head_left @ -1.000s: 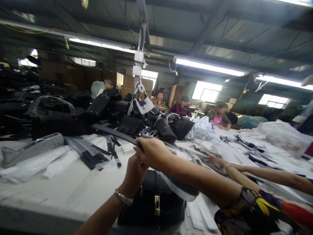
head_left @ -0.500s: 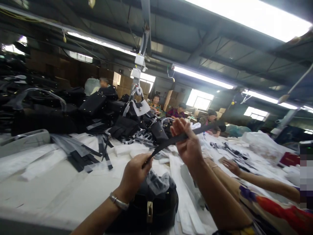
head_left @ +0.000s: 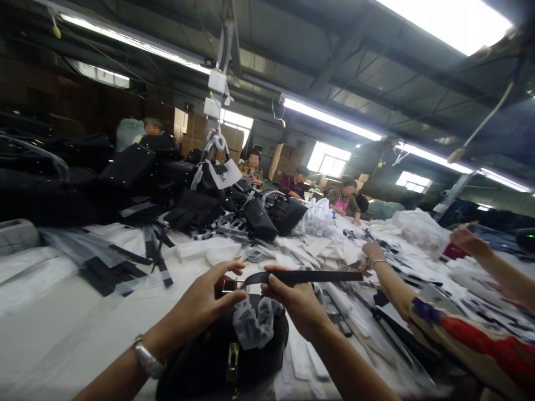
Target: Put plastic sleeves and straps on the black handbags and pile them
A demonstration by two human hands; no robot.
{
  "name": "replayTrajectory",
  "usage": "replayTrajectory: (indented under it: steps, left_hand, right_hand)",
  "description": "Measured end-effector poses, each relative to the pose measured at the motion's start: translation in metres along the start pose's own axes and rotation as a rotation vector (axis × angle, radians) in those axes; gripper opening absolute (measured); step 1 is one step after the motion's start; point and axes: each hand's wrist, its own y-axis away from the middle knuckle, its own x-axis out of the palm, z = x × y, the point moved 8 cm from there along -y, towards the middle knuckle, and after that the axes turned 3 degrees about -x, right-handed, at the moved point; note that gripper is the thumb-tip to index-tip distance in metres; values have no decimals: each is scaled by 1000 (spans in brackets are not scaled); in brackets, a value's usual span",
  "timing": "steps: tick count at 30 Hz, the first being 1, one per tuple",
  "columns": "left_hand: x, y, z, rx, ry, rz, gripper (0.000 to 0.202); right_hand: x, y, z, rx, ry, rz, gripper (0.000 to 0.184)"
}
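Two hands are holding one black strap [head_left: 309, 275] above a black handbag [head_left: 209, 365] at the near edge of the table [head_left: 62, 334]. The left hand [head_left: 204, 301] is pinching the strap's metal end with closed fingers. The right hand [head_left: 295, 303] is gripping the middle with fingers curled tight.

A long work table [head_left: 50, 334] covered in white is set beneath a dark metal roof [head_left: 334, 50]. Fluorescent tube lights [head_left: 330, 118] are mounted along the beams, and a bright panel [head_left: 451, 22] is seen overhead. Daylight is admitted through windows [head_left: 330, 161] in the far wall, against which cardboard boxes [head_left: 283, 159] are stacked.
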Motion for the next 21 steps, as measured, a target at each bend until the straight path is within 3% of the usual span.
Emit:
replayTrajectory:
  steps: [4,8,12,17,21]
  left_hand:
    - [0,9,11,-106,42,152,41]
    - [6,20,14,-235,336,234,45]
    - [12,23,12,-335,496,234,40]
    - [9,17,8,-319,429,179,39]
    - [8,17,8,-274,448,173,36]
  right_hand:
    - [-3,4,-1,-40,76,27,37]
    - [-4,6,3,-109,187,48,30]
    - [0,8,11,-150,279,74,26]
    - [13,13,30,-199,392,112,23]
    - [15,12,21,-51,147,106,27]
